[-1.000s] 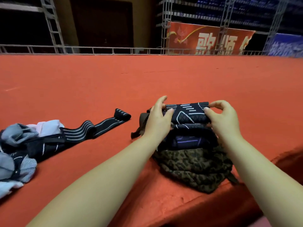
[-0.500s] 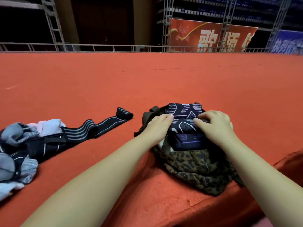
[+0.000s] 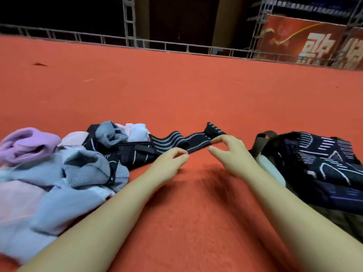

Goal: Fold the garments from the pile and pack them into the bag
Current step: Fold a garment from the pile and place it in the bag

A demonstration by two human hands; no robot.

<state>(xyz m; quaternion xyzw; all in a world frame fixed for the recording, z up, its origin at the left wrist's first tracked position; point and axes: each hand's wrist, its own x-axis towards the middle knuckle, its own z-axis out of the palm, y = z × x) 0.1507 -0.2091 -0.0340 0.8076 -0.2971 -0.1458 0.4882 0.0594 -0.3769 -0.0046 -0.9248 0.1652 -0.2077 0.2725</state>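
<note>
So the dark striped garment (image 3: 176,140) is the one stretched out as a long strip across the red surface (image 3: 176,91), trailing from the pile (image 3: 59,165) toward the bag (image 3: 322,165), which sits off to the right with a patterned dark piece already lying in its mouth. Both hands are right at it: the left hand (image 3: 170,160) has its fingers (image 3: 183,155) curled at the near edge of the strip, looks like it's touching, but I can't tell if it actually has a pinch yet. The right hand (image 3: 227,152) has thumb and forefinger apart in a C shape just by the strip's far end, nothing between them. My guess is this thing handles like stretchy knit: light, floppy, zero stiffness, so it'll sag and twist if lifted from one spot. I'd grab it at two points along the edge, and watch the end that's tucked into the pile, since it could drag the other clothes along.
</note>
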